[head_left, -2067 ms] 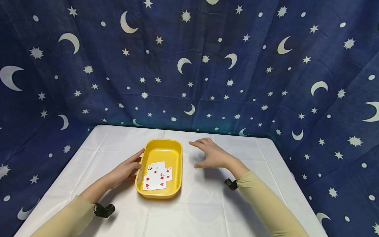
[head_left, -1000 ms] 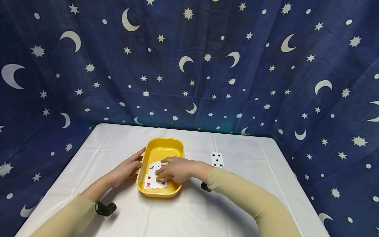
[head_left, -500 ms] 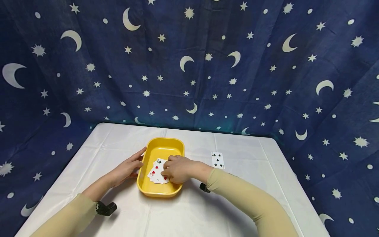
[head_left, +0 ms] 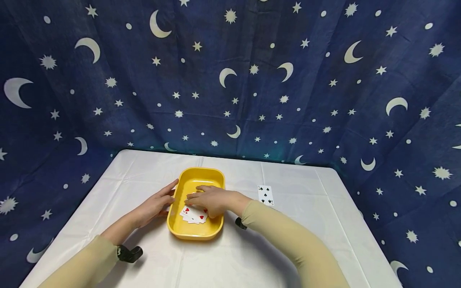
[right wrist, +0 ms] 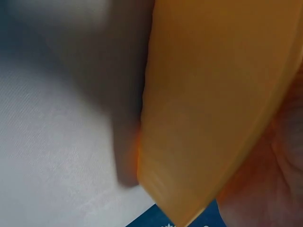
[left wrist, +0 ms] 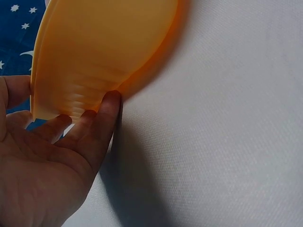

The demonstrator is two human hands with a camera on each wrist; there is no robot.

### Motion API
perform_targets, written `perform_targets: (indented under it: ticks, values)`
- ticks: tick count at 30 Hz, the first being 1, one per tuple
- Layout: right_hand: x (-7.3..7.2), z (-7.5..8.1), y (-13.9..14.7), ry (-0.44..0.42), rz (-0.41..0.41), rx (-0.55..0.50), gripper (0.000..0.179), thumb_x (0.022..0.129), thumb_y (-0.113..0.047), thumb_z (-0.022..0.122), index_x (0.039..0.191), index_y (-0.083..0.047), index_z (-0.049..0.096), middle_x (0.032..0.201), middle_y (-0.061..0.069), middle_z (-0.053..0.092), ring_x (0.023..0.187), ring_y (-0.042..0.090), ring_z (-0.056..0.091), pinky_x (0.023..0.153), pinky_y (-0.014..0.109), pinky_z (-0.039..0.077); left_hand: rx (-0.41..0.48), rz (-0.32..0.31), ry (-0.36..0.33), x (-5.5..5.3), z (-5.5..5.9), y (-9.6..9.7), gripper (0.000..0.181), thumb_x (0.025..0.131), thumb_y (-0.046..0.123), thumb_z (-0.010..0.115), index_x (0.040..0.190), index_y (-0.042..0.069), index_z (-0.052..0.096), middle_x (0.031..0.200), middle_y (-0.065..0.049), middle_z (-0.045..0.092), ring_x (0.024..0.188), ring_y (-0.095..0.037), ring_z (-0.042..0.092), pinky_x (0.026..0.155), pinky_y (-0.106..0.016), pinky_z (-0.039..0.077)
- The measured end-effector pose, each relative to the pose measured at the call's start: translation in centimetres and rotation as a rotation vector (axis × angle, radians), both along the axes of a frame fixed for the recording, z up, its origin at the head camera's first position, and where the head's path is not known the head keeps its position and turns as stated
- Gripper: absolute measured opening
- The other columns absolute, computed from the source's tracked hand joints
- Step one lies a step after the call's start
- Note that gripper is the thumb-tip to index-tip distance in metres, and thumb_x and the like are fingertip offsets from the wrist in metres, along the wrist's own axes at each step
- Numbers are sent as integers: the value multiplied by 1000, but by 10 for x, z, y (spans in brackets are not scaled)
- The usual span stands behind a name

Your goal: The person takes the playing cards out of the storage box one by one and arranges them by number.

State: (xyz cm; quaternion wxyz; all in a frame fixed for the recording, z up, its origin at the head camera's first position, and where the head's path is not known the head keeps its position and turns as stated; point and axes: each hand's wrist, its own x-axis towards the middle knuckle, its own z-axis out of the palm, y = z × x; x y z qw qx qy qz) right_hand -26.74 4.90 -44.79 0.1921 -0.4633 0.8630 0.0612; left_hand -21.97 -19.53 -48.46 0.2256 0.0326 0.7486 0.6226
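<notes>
Several playing cards (head_left: pixel 196 216) lie overlapped in a yellow tray (head_left: pixel 196 233), a heart card uppermost in the visible part. My right hand (head_left: pixel 212 200) reaches over the tray's right rim, with spread fingers resting on the cards and hiding their upper part. The outer left wall of the tray is touched by the fingers of my left hand (head_left: pixel 153 208). In the left wrist view that hand's fingertips (left wrist: pixel 111 99) press against the wall from outside. From the right wrist, the tray's outer wall (right wrist: pixel 208 104) blocks the sight of the fingers and cards.
A five of spades (head_left: pixel 265 195) lies face up on the white tablecloth (head_left: pixel 295 224), right of the tray. Behind the table hangs a dark blue curtain (head_left: pixel 201 72) with moons and stars. Black wrist cameras (head_left: pixel 129 253) sit under both forearms.
My right hand came from above the table into the tray, uncovering the five of spades. The cards turned and drew closer together. Lately the fingers slid left across them. The left hand stayed.
</notes>
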Motion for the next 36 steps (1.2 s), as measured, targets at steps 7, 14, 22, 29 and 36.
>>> perform_targets:
  ticks: [7,14,22,29,36]
  values:
    - [0,-3,-3,5,1,7,81,86,-8,73,156,-38,43,158,-18,40,150,20,26,121,38,25,8,-16,7,-1,0,-2,73,103,16,46,166,28,12,166,-24,19,138,-40,45,102,-47,50]
    - [-1,-3,3,21,-5,-19,91,77,-37,88,156,-34,44,151,-8,47,138,16,35,116,31,31,12,0,-2,-1,-1,-3,73,103,16,48,166,29,14,166,-22,21,135,-38,48,101,-47,51]
    - [-2,-6,2,18,-44,-32,99,70,-52,90,156,-31,44,145,-6,48,133,16,37,112,30,33,1,9,-5,-1,-1,-2,73,102,16,48,166,29,15,166,-22,21,134,-37,49,101,-47,50]
    - [-2,-9,0,30,-42,-19,96,72,-52,88,155,-32,44,143,-6,49,129,15,39,111,29,34,-7,6,-5,0,1,-1,73,102,16,49,166,29,15,166,-23,21,134,-37,50,101,-47,51]
    - [-2,-11,1,42,-33,-35,95,72,-55,87,154,-33,45,141,-7,49,127,14,39,110,29,35,7,-4,-12,1,3,-1,73,103,16,47,166,29,13,166,-23,19,135,-39,48,102,-48,50]
